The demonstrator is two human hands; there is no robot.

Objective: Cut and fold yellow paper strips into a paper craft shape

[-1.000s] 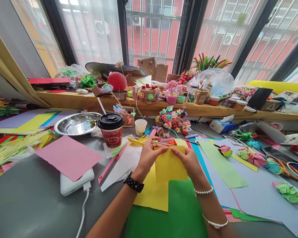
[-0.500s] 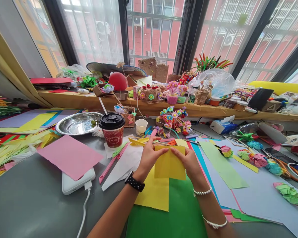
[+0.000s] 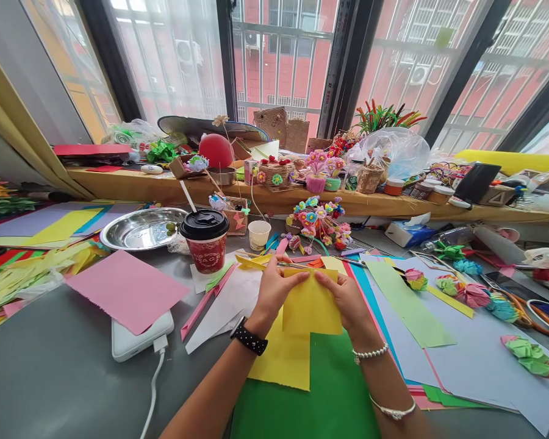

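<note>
Both hands pinch the top edge of a small yellow paper sheet, thumbs side by side near its middle. My left hand, with a dotted black watch band on the wrist, grips it from the left. From the right, my right hand holds it, bracelets on that wrist. The held sheet hangs upright, and its top edge dips slightly between the thumbs. Below it a larger yellow sheet lies flat on a green sheet. Fingers behind the paper are hidden.
A lidded red cup and a metal dish stand at the left. Pink paper rests on a white power bank with a cable. Pale sheets and crumpled paper flowers lie to the right.
The thumbs stay together at the top edge. The lower part of the held yellow sheet has shifted slightly, and a small dip shows between the thumbs. The view has moved a little.
</note>
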